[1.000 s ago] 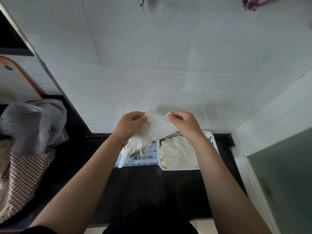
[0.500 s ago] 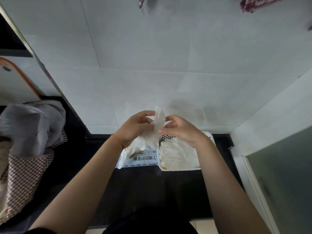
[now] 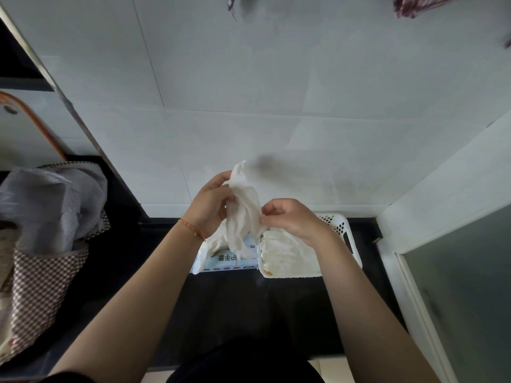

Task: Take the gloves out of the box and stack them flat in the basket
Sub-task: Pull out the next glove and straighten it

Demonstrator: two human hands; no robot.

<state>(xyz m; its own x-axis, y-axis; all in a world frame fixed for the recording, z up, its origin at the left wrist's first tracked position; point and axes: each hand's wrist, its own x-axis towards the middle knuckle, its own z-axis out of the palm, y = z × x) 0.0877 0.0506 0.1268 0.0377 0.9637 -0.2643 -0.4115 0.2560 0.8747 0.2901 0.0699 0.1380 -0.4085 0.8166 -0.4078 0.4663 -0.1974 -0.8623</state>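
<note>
A thin white glove (image 3: 244, 208) hangs crumpled in the air between both hands, above the glove box and the basket. My left hand (image 3: 211, 205) grips its upper part, near the cuff that sticks up. My right hand (image 3: 290, 219) pinches its right edge. The pale blue glove box (image 3: 229, 259) lies on the dark counter below my left hand, with more gloves spilling from its opening. Right beside it stands the white perforated basket (image 3: 344, 230), holding a flat pile of white gloves (image 3: 284, 255).
A checked fabric bag (image 3: 36, 275) stuffed with grey cloth stands at the left on the dark counter (image 3: 235, 305). A white tiled wall (image 3: 249, 120) rises behind. A frosted glass door (image 3: 464, 286) and its white frame close the right side.
The glove was stretched wide between both hands, then gathered. Now my left hand has lifted its end higher and my right hand pinches lower, so it hangs more upright.
</note>
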